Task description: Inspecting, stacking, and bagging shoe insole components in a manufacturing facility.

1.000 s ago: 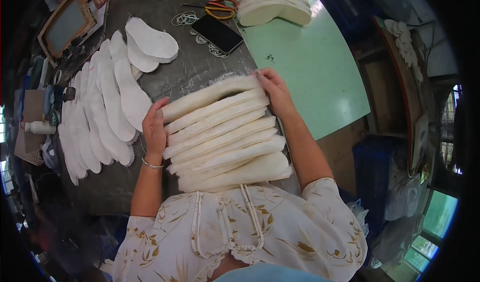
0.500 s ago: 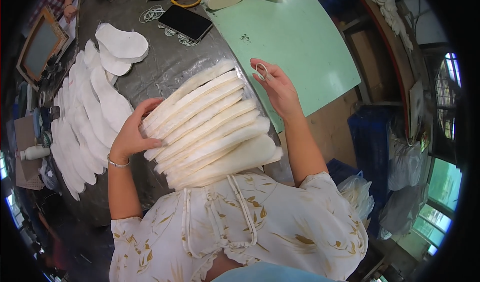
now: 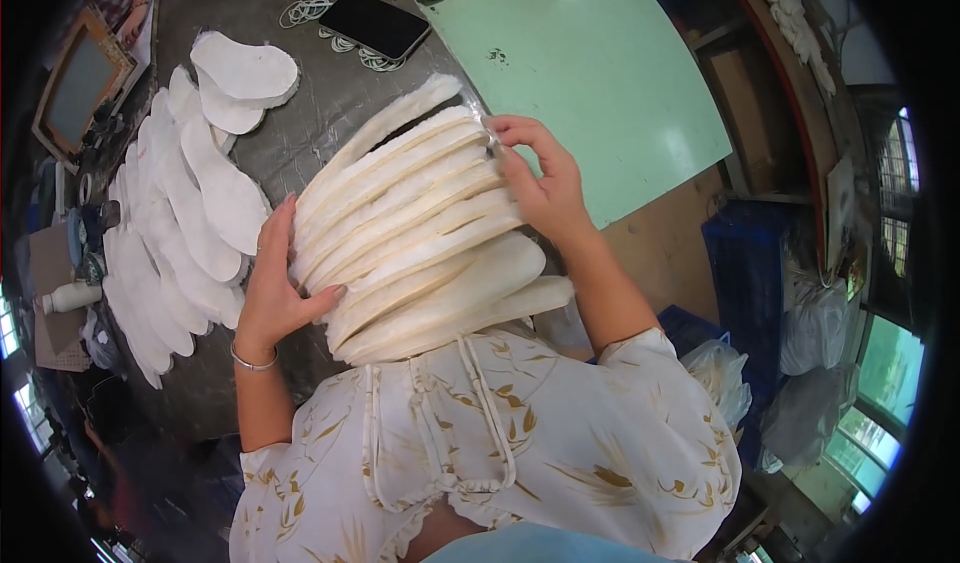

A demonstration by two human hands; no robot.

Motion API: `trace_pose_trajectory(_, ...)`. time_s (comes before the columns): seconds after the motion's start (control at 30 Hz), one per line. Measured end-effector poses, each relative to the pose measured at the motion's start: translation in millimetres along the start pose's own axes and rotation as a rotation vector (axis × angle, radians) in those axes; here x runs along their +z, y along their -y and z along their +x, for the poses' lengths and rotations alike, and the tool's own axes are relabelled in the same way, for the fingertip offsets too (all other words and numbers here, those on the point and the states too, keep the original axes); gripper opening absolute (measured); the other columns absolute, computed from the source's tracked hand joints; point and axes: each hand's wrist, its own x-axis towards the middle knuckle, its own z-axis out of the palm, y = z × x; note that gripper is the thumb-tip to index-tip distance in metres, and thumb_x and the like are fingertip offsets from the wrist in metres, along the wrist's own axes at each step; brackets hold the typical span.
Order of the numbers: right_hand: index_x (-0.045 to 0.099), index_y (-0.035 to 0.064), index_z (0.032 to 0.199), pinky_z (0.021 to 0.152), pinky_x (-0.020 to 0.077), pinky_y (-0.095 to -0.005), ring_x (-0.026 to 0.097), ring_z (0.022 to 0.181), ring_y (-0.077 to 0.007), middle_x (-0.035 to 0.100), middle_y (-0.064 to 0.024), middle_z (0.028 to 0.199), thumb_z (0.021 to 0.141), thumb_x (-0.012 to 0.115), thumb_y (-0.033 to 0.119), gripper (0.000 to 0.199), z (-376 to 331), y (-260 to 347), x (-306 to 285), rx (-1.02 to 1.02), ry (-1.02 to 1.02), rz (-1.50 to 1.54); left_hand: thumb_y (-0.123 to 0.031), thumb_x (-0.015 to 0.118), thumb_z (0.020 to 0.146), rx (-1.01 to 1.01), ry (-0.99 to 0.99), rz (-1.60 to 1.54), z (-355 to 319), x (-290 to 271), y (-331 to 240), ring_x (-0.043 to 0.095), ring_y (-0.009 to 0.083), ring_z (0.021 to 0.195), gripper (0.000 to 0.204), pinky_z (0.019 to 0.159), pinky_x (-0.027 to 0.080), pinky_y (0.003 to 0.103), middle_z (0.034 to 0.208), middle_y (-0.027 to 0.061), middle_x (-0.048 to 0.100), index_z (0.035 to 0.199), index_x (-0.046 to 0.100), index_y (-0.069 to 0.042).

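Near the view's centre, the stack of insoles [image 3: 420, 213] has its 8 o'clock end clasped by the left hand [image 3: 271, 291], fingers widely parted, while at its 2 o'clock edge the right hand [image 3: 549, 183] is half curled, its hold I cannot tell.

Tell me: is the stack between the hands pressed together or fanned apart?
Partly fanned apart: in the insole stack, a dark gap sets off the farthest insole, while ends near the left hand sit closer together.

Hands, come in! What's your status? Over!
Left hand gripping cream insole stack; right hand at its right end. Stack fanned out rightward. Black phone beyond, not blocking.
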Motion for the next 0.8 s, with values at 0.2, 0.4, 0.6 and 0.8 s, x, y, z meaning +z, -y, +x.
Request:
trace_pose_trajectory(0.2, 0.057, -0.0011, 0.111, 0.07, 0.0457, -0.023, 0.055, 0.073, -0.007, 0.062, -0.0018, 0.08, 0.095, 0.053, 0.001, 0.017, -43, 30, -56, 0.244, -0.021, 0.341, -0.021, 0.074, 0.064, 0.043, -0.157, 0.021, -9, 28, 0, 0.025, 0.0389, 0.142, 0.101, 0.116, 0.021, 0.045, 0.152, 0.0246, 0.027, 0.149, 0.025, 0.003)
trace_pose_trajectory(0.4, 0.054, 0.012, 0.135, 0.059, 0.0435, -0.0279, 0.05, 0.058, -0.0153, 0.053, -0.0052, 0.066, 0.085, 0.064, 0.004, 0.051, -47, 53, -82, 0.339, 0.785, -0.094, -0.058, 0.088, 0.048, 0.075, -0.038, 0.128, -11, 21, -5, 0.013, 0.0459, 0.145, 0.137, 0.117, 0.016, 0.052, 0.155, 0.0283, 0.019, 0.15, 0.02, 0.003)
trace_pose_trajectory(0.6, 0.069, 0.0052, 0.1, 0.053, 0.045, -0.0325, 0.057, 0.052, -0.0222, 0.061, -0.0122, 0.065, 0.081, 0.07, 0.007, 0.019, -60, 53, -59, 0.137, 0.571, -0.241, -0.039, 0.083, 0.057, 0.095, 0.141, 0.206, -15, 13, -36, 0.016, 0.0505, 0.143, 0.117, 0.115, 0.02, 0.054, 0.153, 0.0304, 0.02, 0.151, 0.024, -0.002)
trace_pose_trajectory(0.8, 0.06, 0.0012, 0.075, 0.055, 0.0445, -0.0424, 0.06, 0.06, -0.036, 0.059, -0.0177, 0.063, 0.082, 0.071, 0.018, 0.021, -66, 57, -73, 0.395, 0.869, -0.372, -0.022, 0.073, 0.063, 0.041, -0.026, 0.243, -17, 26, -45, 0.031, 0.0474, 0.136, 0.097, 0.111, 0.029, 0.05, 0.148, 0.0305, 0.029, 0.147, 0.029, -0.001)
